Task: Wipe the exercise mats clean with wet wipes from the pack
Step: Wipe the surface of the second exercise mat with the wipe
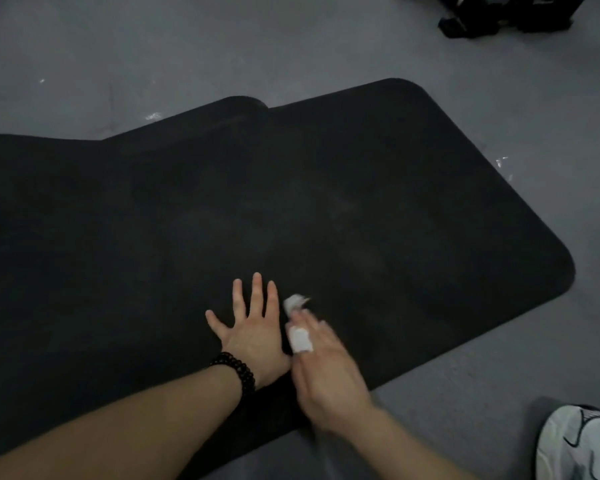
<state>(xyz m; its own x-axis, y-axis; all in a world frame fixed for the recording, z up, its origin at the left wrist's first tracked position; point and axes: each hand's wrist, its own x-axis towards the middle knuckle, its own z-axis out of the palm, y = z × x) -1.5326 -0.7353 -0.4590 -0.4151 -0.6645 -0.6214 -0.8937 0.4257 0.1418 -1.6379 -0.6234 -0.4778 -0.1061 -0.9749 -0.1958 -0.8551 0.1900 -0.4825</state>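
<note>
Dim, soft picture; right hand (pixel 326 372) motion-blurred.

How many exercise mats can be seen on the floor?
2. One black mat lies on top, under both hands. A second mat lies beneath it and shows at the left and far edge. More may be hidden underneath.

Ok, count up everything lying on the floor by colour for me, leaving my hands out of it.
Black: 3, the front mat, a second mat under it, the gear at the top right.
White: 2, the wipe under the right hand, the shoe.
Total: 5.
The left hand lies flat on the front mat.
</note>
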